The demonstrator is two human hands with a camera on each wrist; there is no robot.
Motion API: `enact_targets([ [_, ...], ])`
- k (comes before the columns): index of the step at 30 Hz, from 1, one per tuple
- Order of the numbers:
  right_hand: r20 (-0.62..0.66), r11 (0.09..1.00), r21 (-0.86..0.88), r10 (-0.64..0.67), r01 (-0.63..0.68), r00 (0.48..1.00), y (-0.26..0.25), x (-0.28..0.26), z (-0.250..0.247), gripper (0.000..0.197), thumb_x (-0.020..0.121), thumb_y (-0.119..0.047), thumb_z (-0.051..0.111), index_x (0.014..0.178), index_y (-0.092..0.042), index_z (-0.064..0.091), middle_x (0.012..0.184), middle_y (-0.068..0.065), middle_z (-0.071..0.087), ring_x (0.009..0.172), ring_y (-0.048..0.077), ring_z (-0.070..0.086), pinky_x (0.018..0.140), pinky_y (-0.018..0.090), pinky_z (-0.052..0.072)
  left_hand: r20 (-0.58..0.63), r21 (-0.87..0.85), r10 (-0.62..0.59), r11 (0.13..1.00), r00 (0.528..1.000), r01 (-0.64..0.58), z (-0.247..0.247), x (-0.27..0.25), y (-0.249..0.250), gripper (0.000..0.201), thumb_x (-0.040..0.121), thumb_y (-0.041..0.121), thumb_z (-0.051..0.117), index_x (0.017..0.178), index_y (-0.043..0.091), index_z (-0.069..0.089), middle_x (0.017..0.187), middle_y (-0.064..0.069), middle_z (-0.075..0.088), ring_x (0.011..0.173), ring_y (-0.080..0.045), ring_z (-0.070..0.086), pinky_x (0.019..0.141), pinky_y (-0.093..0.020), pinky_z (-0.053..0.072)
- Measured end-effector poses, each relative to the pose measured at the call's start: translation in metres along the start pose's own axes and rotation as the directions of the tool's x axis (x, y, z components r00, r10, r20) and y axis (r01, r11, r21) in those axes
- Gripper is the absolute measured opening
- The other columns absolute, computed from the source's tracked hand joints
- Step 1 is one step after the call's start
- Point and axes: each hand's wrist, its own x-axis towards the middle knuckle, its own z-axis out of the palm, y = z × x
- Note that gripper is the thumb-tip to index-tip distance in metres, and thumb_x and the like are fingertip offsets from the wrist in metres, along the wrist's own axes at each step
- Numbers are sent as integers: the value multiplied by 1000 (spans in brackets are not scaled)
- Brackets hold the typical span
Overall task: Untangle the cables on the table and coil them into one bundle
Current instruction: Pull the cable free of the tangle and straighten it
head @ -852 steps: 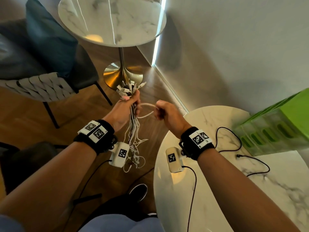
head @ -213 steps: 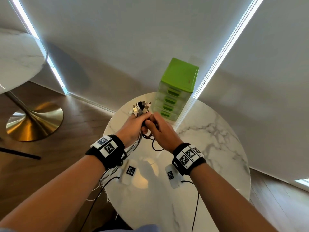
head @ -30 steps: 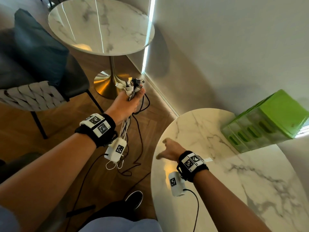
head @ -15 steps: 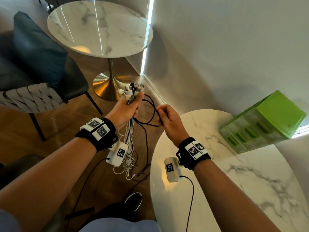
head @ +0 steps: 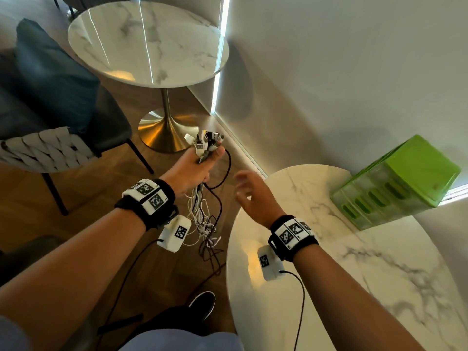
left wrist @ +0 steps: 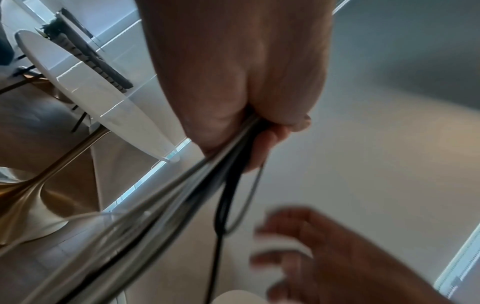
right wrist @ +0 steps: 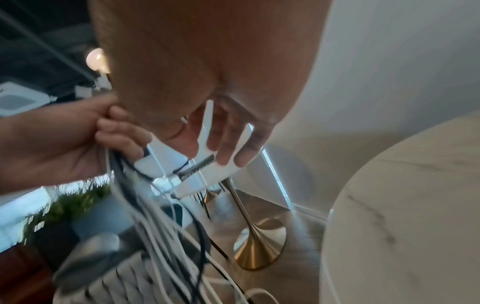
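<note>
Off the left edge of the marble tabletop (head: 379, 274), above the wooden floor (head: 83, 198), the left hand (head: 192, 171) has its grip closed around a bundle of white and black cables (head: 202, 214). The connector ends (head: 205, 141) protrude above the fist; the remaining cable lengths hang below it in a loose tangle toward the floor. One black cable (head: 226, 171) forms a loop to the right of the fist. The right hand (head: 253, 196) is near the bundle, apart from it, over the tabletop's left edge, its grip spread and holding nothing. A green drawer unit (head: 395, 183) stands at the tabletop's far edge.
</note>
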Motion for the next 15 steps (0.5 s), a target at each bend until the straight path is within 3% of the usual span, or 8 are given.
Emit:
enact_targets([
  [2,-60,982,168,101,-90,993,-16,15,-6,68,92,-8,68,150,-21,34,146,3,43,98,17,68,87,32,58,117,64,-14,998,993,6,3,-5,-2,38,92,51,56,97,13,57,61,4,38,52,-12,33,53,-30,32],
  [3,-35,963,244,123,-111,992,-23,22,-9,72,94,-14,68,153,-26,29,146,0,45,94,16,71,85,31,59,154,84,-13,996,988,0,4,-7,-1,34,95,49,54,98,15,60,61,4,39,52,-11,33,52,-28,32],
  [5,15,978,184,92,-93,996,-30,30,-16,52,98,-21,64,146,-26,43,126,-3,60,86,6,68,80,26,56,151,65,-5,998,989,-5,4,-10,1,28,97,47,52,99,22,62,60,7,42,53,-9,34,52,-26,33],
  [7,-26,997,74,20,-18,999,-31,30,-19,24,101,-15,58,124,-20,63,110,-4,65,82,-8,61,77,11,46,85,20,1,1000,996,-3,0,-9,1,34,92,52,54,94,19,59,61,9,42,55,-8,35,55,-26,35],
  [8,-56,995,98,6,0,998,-30,28,-18,21,102,-12,57,117,-21,68,108,-4,66,84,-11,59,77,8,44,52,4,5,1000,999,-5,-2,-8,1,35,90,54,55,93,19,56,63,8,41,57,-7,36,56,-26,37],
  [9,-78,989,148,-1,12,997,-28,25,-17,22,101,-9,58,115,-22,69,108,-2,67,88,-12,60,81,7,45,30,-11,6,1000,1000,-6,-3,-7,1,36,90,55,56,93,18,54,63,8,41,57,-7,38,58,-26,39],
  [12,-33,964,257,-65,71,997,-18,16,-20,19,98,-2,61,111,-8,73,109,-1,70,101,-7,63,93,13,47,-32,-90,9,996,999,-12,-8,-5,-1,36,92,55,55,98,19,54,62,9,46,59,-8,46,60,-28,45],
  [15,190,991,101,-109,91,976,-2,4,-26,27,97,3,59,96,-18,76,128,-8,67,123,-10,53,105,9,37,-127,-148,17,988,992,-36,-19,1,3,29,92,54,56,99,26,57,63,9,44,59,-6,45,58,-25,44],
])
